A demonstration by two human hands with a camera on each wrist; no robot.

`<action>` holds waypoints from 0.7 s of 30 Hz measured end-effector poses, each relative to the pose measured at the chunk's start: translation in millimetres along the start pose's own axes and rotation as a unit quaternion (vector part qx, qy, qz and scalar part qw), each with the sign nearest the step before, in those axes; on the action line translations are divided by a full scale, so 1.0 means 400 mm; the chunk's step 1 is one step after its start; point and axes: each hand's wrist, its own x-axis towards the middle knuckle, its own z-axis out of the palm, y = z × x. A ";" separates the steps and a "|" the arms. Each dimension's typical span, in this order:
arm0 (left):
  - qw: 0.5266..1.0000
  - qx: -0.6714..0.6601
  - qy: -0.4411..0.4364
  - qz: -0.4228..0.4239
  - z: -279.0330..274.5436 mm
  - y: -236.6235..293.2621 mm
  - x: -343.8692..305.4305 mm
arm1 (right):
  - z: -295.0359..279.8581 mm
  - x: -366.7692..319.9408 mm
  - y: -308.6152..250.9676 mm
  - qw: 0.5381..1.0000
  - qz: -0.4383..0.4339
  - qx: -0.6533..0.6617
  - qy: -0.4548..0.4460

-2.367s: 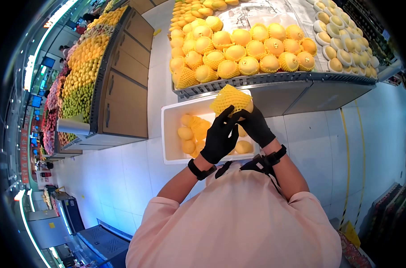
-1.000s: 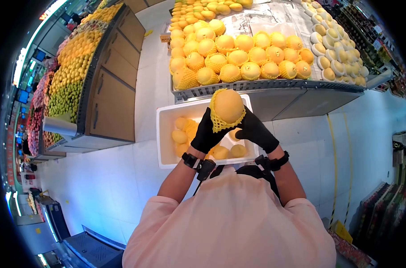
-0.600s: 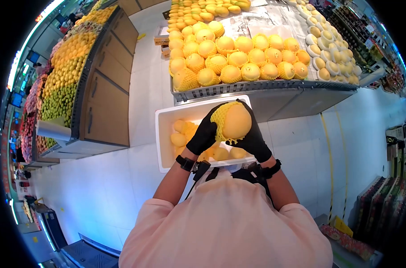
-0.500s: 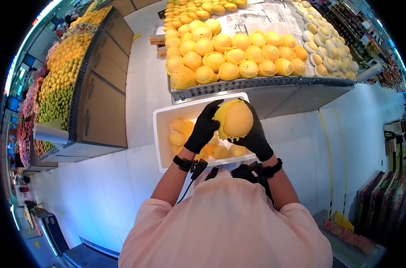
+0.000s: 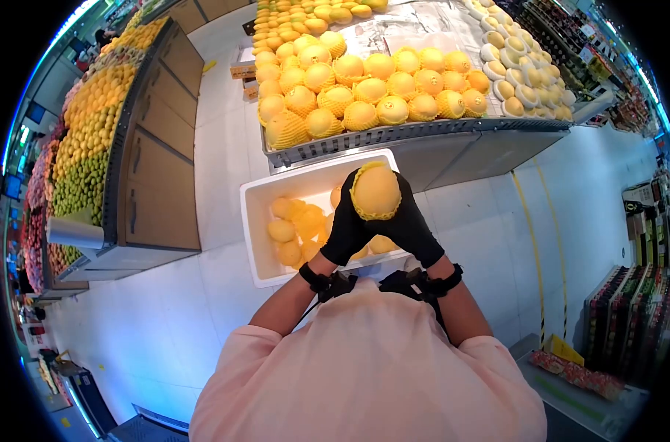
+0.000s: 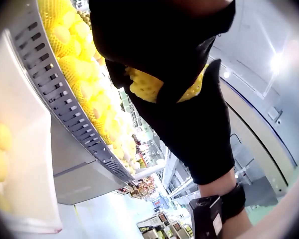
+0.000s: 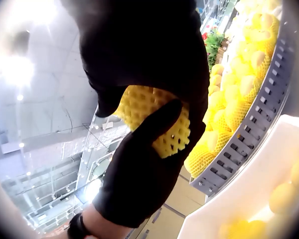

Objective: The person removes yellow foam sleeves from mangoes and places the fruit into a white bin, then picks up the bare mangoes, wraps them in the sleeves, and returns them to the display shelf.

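Both black-gloved hands hold one round yellow fruit over the white foam box, its smooth bare top facing up. A yellow foam net wraps its lower part and shows as a frill round the top. My left hand cups the fruit from the left and my right hand from the right, with the palms close together underneath. In the right wrist view, a thumb lies across the net. Loose yellow fruits and yellow foam netting lie in the box below.
Ahead stands a display stand with a grey slotted edge, piled with netted yellow fruits. Pale fruits in white sleeves fill its right side. Another fruit stand is at the left. Stacked crates stand at the right.
The net, earlier covering the fruit's upper side, now sits below its bare top. The left hand has come off the fruit's upper left side and closed in beneath, near the right hand.
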 end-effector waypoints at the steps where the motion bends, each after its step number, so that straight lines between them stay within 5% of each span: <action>1: 0.997 0.079 -0.007 0.023 -0.008 -0.007 0.000 | -0.029 0.001 -0.019 0.997 0.011 0.062 -0.040; 2: 0.986 0.158 -0.013 0.045 -0.015 -0.013 -0.002 | -0.058 -0.002 -0.024 0.989 0.022 0.125 -0.080; 6: 0.977 0.106 -0.094 -0.158 -0.018 -0.011 0.006 | -0.207 -0.002 -0.011 0.979 0.150 0.041 -0.135; 10: 0.977 -0.038 -0.111 -0.179 0.077 -0.035 -0.005 | -0.323 -0.019 0.000 0.981 0.103 0.052 -0.158; 15: 0.931 0.099 -0.266 -0.230 0.245 -0.073 0.007 | -0.473 -0.058 0.033 0.962 0.058 0.071 -0.258; 18: 0.938 0.147 -0.231 -0.215 0.360 -0.105 0.016 | -0.584 -0.087 0.104 0.957 0.078 0.067 -0.273; 21: 0.966 0.071 -0.152 -0.196 0.482 -0.129 0.031 | -0.677 -0.125 0.168 0.980 0.037 0.074 -0.183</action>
